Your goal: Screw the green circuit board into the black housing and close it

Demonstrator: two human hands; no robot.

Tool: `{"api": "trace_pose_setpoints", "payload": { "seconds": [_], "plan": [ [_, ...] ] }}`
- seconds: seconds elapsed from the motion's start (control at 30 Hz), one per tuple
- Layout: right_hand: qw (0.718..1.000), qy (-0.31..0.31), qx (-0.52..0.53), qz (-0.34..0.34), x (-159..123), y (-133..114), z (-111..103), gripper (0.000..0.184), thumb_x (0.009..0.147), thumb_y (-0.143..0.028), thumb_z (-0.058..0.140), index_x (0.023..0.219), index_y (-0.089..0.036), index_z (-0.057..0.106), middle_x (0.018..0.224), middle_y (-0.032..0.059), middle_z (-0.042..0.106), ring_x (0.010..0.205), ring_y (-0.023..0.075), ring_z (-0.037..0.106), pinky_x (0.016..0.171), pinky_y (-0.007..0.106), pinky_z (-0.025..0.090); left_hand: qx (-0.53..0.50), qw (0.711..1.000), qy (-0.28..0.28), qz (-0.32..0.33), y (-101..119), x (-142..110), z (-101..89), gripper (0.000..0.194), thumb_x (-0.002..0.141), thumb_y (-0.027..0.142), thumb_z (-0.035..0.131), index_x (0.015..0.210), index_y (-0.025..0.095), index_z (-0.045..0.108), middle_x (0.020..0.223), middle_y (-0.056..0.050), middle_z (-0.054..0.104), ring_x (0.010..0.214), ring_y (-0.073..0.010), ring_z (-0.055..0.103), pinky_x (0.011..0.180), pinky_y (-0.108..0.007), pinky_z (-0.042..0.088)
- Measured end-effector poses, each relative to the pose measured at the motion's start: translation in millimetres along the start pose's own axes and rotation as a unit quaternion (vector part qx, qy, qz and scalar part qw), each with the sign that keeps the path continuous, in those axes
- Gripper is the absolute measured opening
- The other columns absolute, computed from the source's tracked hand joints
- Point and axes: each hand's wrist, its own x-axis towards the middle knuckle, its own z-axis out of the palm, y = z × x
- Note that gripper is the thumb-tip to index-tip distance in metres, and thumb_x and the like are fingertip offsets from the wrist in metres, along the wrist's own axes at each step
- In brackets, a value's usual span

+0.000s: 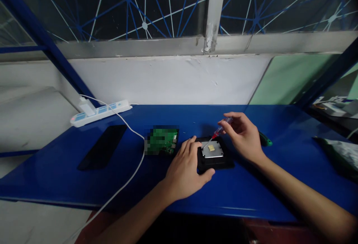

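Observation:
My right hand (245, 136) is closed around a small screwdriver (217, 131) with a clear handle, a red collar and a thin shaft. Its tip slants down to the left corner of a silver metal plate (208, 154). The plate lies in a black plastic casing (228, 163) and bears a small yellowish square pad (211, 148). My left hand (186, 171) grips the casing's left side, fingers over the back left and thumb along the front edge. Left of that hand lies a green circuit board (162, 141), partly blurred. Whether the tip sits in a screw is too small to tell.
A white power strip (103, 113) with a plugged-in charger (87, 106) stands at the back left. Its white cable (131, 177) runs across the blue table (134, 206). A flat black object (103, 147) lies left; a green-handled tool (265, 139) and a bag (339, 154) are right.

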Motion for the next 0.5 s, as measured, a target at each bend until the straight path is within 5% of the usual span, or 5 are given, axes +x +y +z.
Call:
{"api": "trace_pose_setpoints", "payload": {
  "seconds": [0.5],
  "plan": [
    [1.0,0.007,-0.023,-0.01,-1.1,1.4,-0.4,0.029,0.087,-0.039,0.069,0.111,-0.024,0.063,0.086,0.0026,0.072,0.068,0.0162,0.069,0.071,0.035,0.058,0.001,1.0,-0.009,-0.007,3.7,-0.3,-2.9,0.046,0.079,0.036,0.073,0.111,0.02,0.045,0.151,-0.024,0.042,0.144,-0.0364,0.037,0.109,-0.059,0.042]
  ]
}}
